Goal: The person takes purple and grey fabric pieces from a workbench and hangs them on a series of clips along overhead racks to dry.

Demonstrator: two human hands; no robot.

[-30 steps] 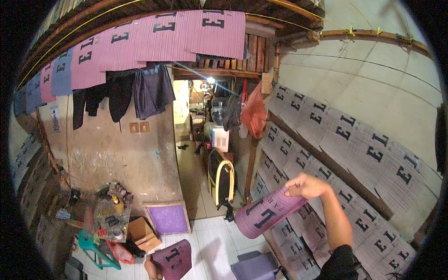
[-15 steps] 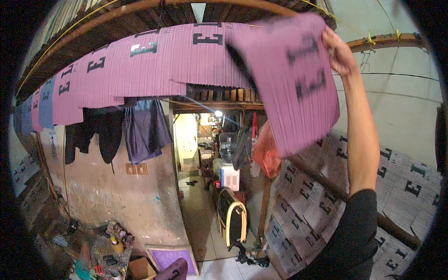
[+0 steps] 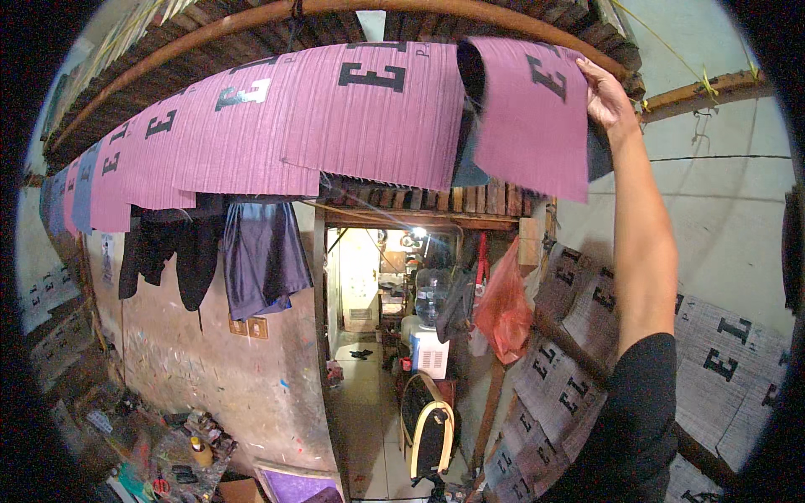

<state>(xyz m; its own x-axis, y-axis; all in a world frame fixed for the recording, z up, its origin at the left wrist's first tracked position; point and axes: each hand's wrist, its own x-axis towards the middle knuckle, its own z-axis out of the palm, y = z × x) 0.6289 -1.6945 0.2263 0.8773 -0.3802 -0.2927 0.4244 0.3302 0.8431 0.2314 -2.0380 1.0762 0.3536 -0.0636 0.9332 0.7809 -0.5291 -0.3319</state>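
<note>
My right hand (image 3: 607, 96), raised at the upper right, pinches the right edge of a pink printed fabric sheet (image 3: 532, 126). Bold black lettering marks this sheet near its top, and its dark underside shows along the curled left side. It hangs at the right end of a long overhead row of overlapping pink sheets (image 3: 369, 134), close beside the last one. Whatever bears the row is hidden under the sheets. Farther left, a few blue sheets (image 3: 83, 193) hang among the pink ones. My left hand is out of view.
A curved wooden beam (image 3: 251, 23) runs above the row. Grey printed sheets (image 3: 721, 369) cover the lower right wall. Dark clothes (image 3: 264, 256) and a red plastic bag (image 3: 503, 306) hang below. A doorway leads past a water dispenser (image 3: 429, 352); a cluttered table (image 3: 172, 453) stands lower left.
The pink sheet in my right hand has gone from swinging, blurred and tilted, to hanging nearly straight at the row's end. The view has shifted slightly.
</note>
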